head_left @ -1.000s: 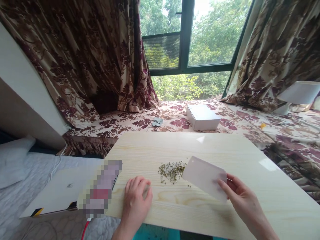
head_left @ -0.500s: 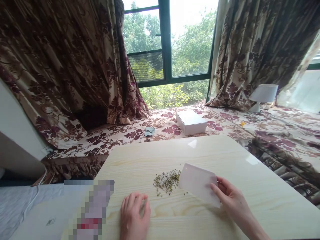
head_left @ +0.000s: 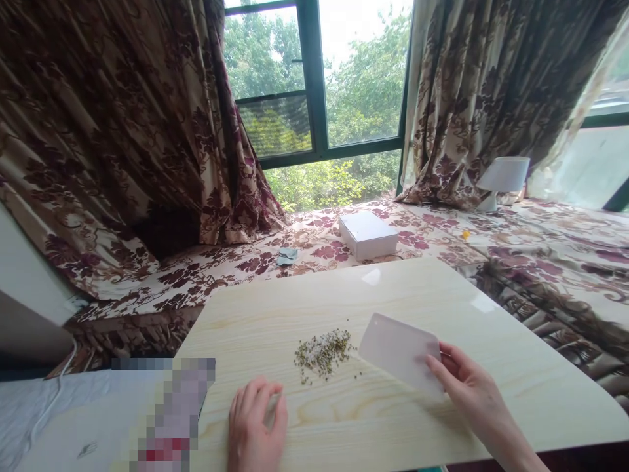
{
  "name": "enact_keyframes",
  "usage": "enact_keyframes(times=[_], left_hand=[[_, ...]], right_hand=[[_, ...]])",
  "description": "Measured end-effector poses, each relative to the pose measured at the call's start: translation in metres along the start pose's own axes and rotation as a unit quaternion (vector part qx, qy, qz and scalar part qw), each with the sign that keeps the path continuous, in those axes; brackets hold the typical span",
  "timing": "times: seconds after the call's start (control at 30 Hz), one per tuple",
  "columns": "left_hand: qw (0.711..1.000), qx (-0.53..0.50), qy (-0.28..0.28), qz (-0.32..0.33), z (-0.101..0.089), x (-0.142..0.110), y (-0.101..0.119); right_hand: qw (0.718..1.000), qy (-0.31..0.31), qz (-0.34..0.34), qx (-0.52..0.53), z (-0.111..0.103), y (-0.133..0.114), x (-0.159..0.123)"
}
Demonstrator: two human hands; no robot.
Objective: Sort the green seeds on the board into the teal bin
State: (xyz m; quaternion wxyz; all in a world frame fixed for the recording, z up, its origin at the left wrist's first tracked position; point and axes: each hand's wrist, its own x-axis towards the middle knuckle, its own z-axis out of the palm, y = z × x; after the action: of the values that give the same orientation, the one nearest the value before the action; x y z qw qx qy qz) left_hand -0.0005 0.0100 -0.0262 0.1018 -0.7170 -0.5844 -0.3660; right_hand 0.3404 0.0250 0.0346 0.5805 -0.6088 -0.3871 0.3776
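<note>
A small pile of green beans mixed with white grains (head_left: 322,354) lies on the pale wood-grain table (head_left: 275,301), with a few loose beans around it. In my right hand (head_left: 466,380) is a thin, whitish plastic scraper (head_left: 400,347), gripped at its right end between thumb and fingers. The scraper is tilted just right of the pile, apart from it. My left hand (head_left: 258,419) rests on the table at the pile's lower left. Its fingers are loosely bent, the thumb stands apart, and nothing shows in it.
Beyond the table, a flowered window seat carries a white box (head_left: 368,235), a grey-blue cloth (head_left: 287,256), a small yellow object (head_left: 466,234) and a white lamp (head_left: 506,177). A partly blurred-out pale surface (head_left: 63,426) borders the table at left.
My right hand has drawn the scraper rightward, widening the gap to the pile. The view has turned slightly right. My left hand stays in about the same place on the table.
</note>
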Motion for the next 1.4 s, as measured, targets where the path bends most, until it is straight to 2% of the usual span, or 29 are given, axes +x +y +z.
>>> enact_keyframes(times=[0.17,0.3,0.43,0.63,0.87,1.2,1.33,1.4], left_hand=[[1.0,-0.011,-0.009,-0.02,-0.003,0.001,0.004],[0.998,-0.027,-0.021,-0.048,-0.008,0.004,0.013],[0.997,-0.035,-0.027,-0.056,-0.01,0.005,0.016],[0.997,-0.043,-0.03,-0.061,-0.012,0.007,0.018],[0.996,-0.04,-0.031,-0.067,-0.012,0.007,0.018],[0.996,-0.048,-0.033,-0.067,-0.011,0.006,0.02],[0.995,-0.05,-0.037,-0.074,-0.013,0.007,0.022],[0.995,-0.05,-0.036,-0.08,-0.014,0.008,0.023]], right_hand=[[0.998,-0.052,0.024,-0.013,-0.007,-0.008,0.002],[0.994,-0.093,0.019,-0.048,-0.01,-0.016,0.005],[0.992,-0.118,0.009,-0.047,-0.01,-0.014,0.01],[0.988,-0.149,-0.018,-0.037,0.001,-0.014,0.021],[0.976,-0.216,-0.006,-0.039,0.013,-0.022,0.023],[0.935,-0.346,0.023,-0.073,-0.008,-0.027,0.003],[0.931,-0.35,0.042,-0.098,-0.017,-0.031,-0.01],[0.936,-0.333,0.04,-0.106,-0.02,-0.033,-0.011]])
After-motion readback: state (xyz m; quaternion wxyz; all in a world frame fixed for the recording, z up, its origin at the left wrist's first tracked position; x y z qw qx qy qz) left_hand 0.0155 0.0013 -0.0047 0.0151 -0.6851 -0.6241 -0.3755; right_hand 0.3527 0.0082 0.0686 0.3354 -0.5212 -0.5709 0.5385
